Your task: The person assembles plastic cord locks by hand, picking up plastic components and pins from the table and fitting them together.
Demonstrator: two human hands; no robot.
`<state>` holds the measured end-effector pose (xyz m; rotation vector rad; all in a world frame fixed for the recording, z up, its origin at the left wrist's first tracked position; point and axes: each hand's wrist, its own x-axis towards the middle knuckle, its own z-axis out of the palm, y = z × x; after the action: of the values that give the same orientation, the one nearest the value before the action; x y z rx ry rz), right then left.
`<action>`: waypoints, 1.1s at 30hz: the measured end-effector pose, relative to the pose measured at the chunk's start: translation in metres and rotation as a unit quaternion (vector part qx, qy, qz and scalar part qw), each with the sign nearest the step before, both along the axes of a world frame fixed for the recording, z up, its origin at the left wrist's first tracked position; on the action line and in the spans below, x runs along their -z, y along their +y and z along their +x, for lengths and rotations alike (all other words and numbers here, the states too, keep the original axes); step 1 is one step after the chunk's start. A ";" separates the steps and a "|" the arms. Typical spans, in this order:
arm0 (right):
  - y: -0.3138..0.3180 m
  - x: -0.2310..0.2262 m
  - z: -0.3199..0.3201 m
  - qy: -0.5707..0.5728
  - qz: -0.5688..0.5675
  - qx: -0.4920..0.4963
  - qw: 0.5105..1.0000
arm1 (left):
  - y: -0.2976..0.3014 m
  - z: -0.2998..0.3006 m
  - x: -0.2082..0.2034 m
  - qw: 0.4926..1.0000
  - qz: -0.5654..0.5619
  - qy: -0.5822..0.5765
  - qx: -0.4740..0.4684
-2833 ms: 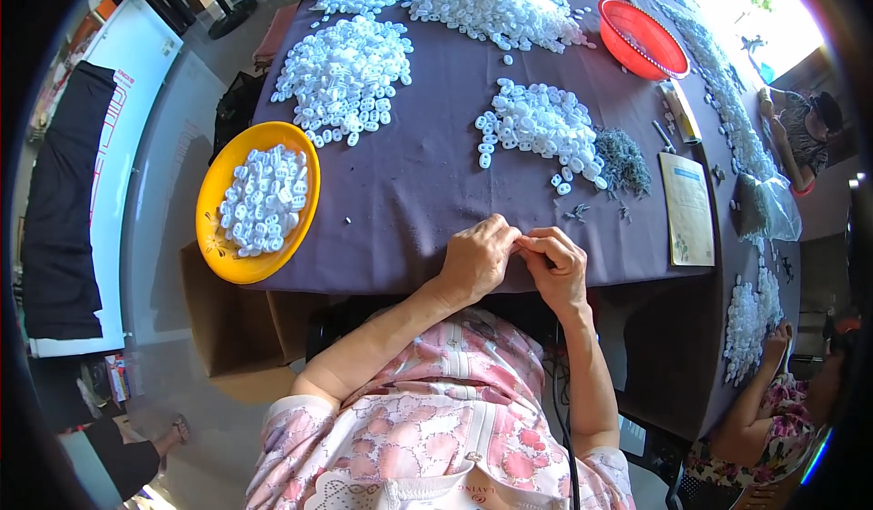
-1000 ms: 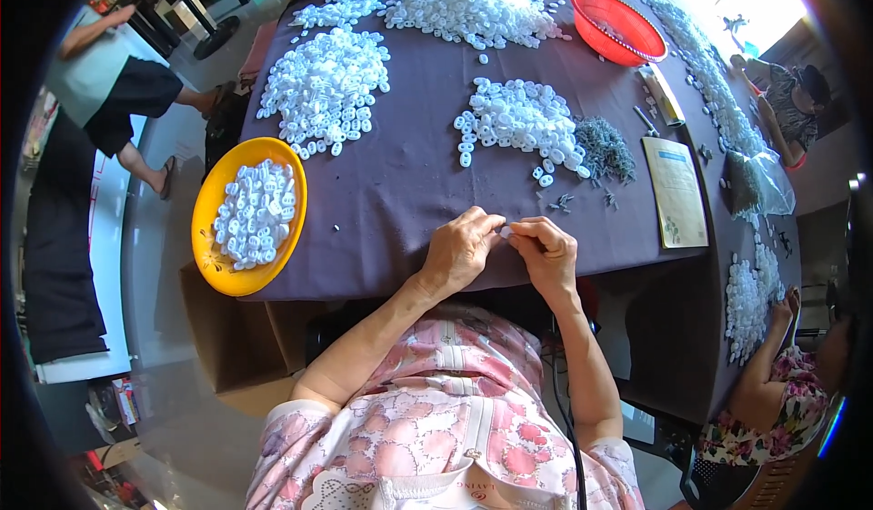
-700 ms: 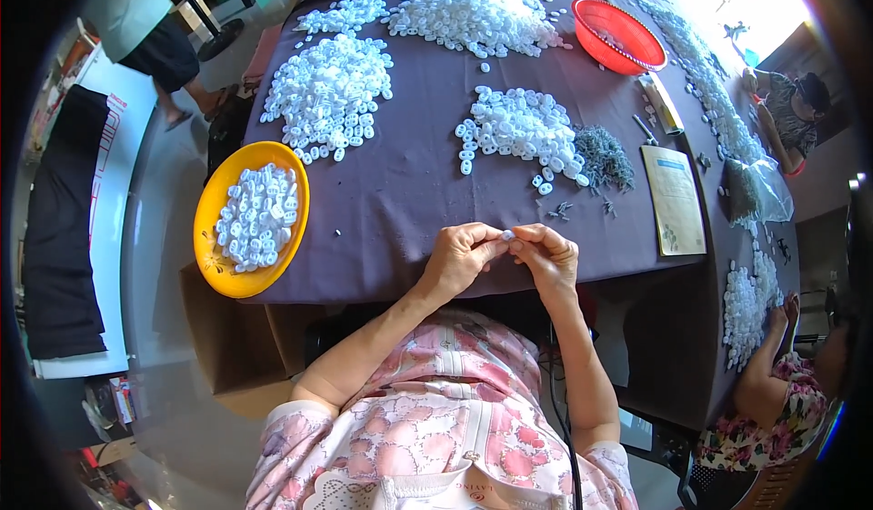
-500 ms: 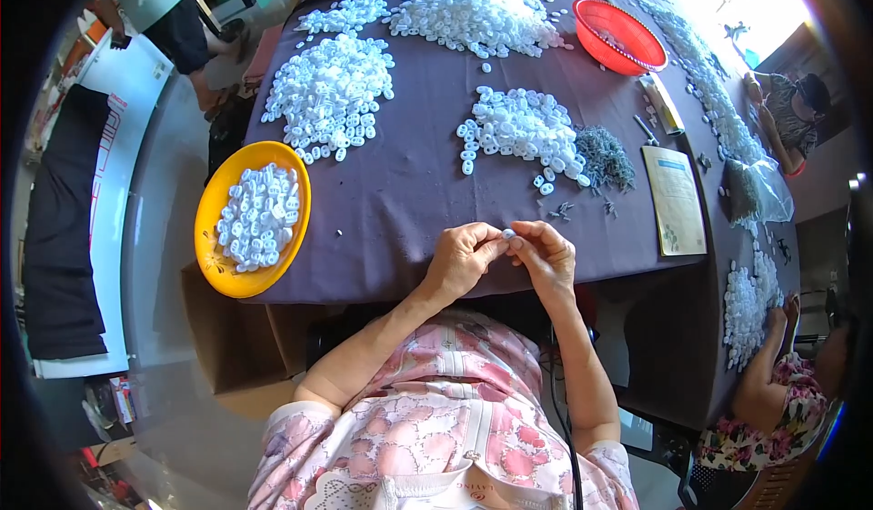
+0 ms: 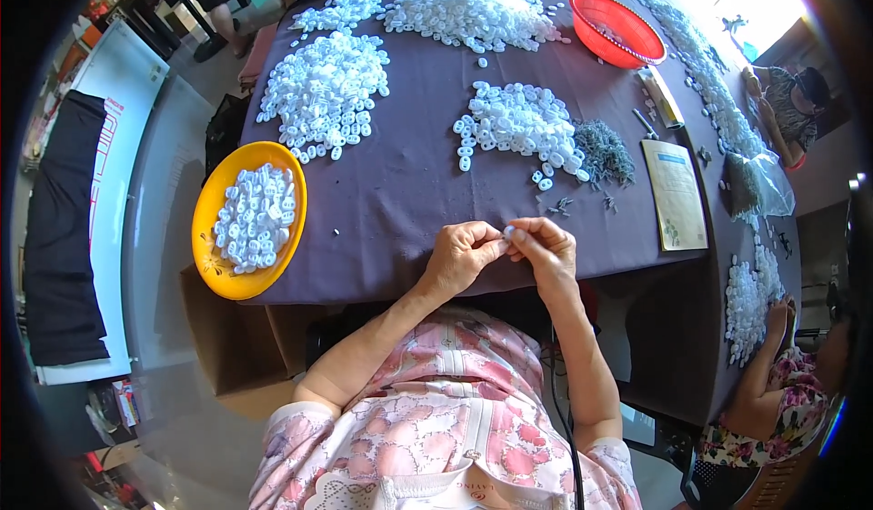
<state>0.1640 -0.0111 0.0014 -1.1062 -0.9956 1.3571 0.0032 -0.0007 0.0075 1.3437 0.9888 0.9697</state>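
Just over the table's near edge, my left hand [image 5: 464, 254] and my right hand [image 5: 543, 248] meet fingertip to fingertip. Both pinch one small white oval plastic piece [image 5: 507, 233], mostly covered by the fingers. A pile of similar white pieces [image 5: 523, 124], each with holes in it, lies just beyond my hands. Beside that pile sits a heap of small dark grey parts [image 5: 602, 154], with a few strewn nearer to me. A yellow oval plate [image 5: 205, 254] on the left holds many white pieces.
Bigger white piles [image 5: 323, 92] cover the far left and back of the purple-grey cloth [image 5: 391, 192]. A red basket [image 5: 618, 30] stands at the back right, near a tan booklet [image 5: 675, 196]. Two other people sit along the right side. An open cardboard box [image 5: 241, 337] is below the plate.
My hands stay joined around the small white piece, the right fingers shifting slightly over it. The view has tilted a little. At the upper left a standing person has moved.
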 end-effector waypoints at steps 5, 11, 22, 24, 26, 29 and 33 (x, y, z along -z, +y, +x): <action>0.002 0.000 0.005 0.017 -0.009 -0.002 1.000 | -0.001 0.002 0.003 0.999 0.017 0.027 -0.018; 0.002 0.000 0.003 0.020 -0.003 0.000 1.000 | -0.001 0.002 0.005 1.000 0.019 0.016 -0.017; 0.001 0.000 0.005 0.004 0.021 -0.033 0.999 | 0.001 0.000 0.001 0.998 -0.050 -0.025 0.006; 0.000 -0.001 0.005 0.011 0.026 -0.037 0.999 | 0.001 -0.001 0.002 0.998 -0.049 -0.027 0.007; 0.000 0.000 0.005 0.012 0.027 -0.029 0.999 | 0.001 -0.001 0.005 0.999 -0.047 -0.022 0.008; 0.000 0.002 0.004 0.010 0.028 -0.015 0.999 | 0.001 0.000 0.003 0.999 -0.038 -0.012 0.003; 0.000 0.003 0.006 0.022 0.019 -0.003 1.000 | 0.000 0.001 0.005 0.999 -0.034 0.003 -0.012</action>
<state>0.1704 -0.0107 -0.0016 -1.0425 -0.9893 1.3569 0.0042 -0.0009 0.0030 1.2821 1.0347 0.9428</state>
